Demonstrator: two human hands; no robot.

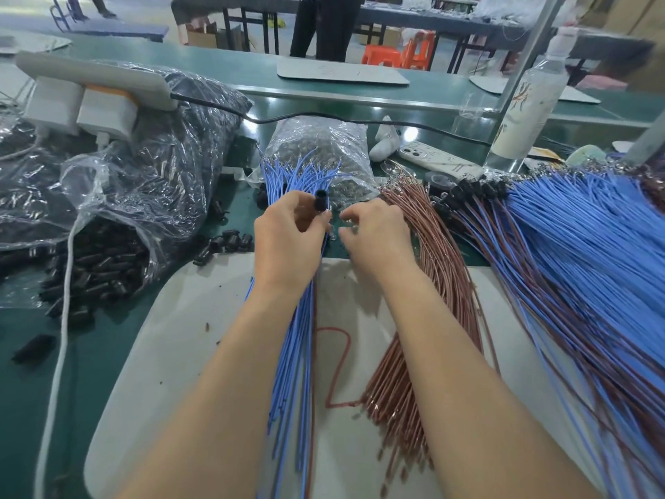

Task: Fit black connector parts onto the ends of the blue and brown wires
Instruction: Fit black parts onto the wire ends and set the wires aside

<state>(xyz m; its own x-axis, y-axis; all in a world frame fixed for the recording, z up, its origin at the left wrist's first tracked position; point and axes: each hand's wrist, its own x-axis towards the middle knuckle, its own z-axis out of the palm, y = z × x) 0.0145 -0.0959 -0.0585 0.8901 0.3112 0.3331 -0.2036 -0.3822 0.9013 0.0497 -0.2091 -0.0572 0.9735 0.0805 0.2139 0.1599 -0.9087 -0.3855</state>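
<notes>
My left hand pinches a black connector part upright between thumb and fingers, above a bundle of blue wires that runs under the hand. My right hand is just to the right with fingers curled near small metal wire ends; what it grips is too small to tell. A bundle of brown wires lies under and beside the right forearm. Loose black connector parts lie to the left of my left hand.
A torn plastic bag of black connector parts lies at left. A clear bag sits behind the hands. A big heap of finished blue and brown wires fills the right. A phone and bottle stand behind.
</notes>
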